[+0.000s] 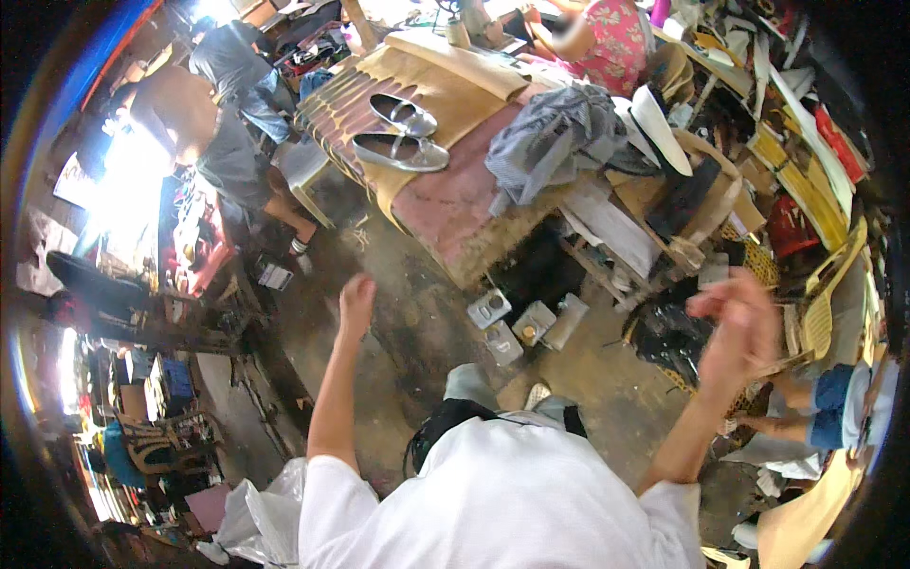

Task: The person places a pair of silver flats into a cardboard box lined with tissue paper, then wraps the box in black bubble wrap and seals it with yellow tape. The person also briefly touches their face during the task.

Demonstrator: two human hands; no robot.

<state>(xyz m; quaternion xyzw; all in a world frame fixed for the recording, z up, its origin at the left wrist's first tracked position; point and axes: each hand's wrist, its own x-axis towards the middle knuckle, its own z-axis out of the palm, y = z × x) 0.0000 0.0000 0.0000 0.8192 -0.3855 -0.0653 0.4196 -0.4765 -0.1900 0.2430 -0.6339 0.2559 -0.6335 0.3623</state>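
The left hand (357, 302) was loosely curled above the brown floor (403, 270) and the right hand (739, 332), blurred, was bent near a tangled black heap (665, 332), grip undeterminable for both, while shiny silver strapped flat shoes (428, 157) stood on a tan sheet (464, 90) covering part of the pink-topped counter (441, 209).

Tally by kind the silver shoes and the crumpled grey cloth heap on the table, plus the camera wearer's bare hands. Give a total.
Silver shoes: 2
Grey cloth heap: 1
Bare hands (left hand, right hand): 2
Total: 5
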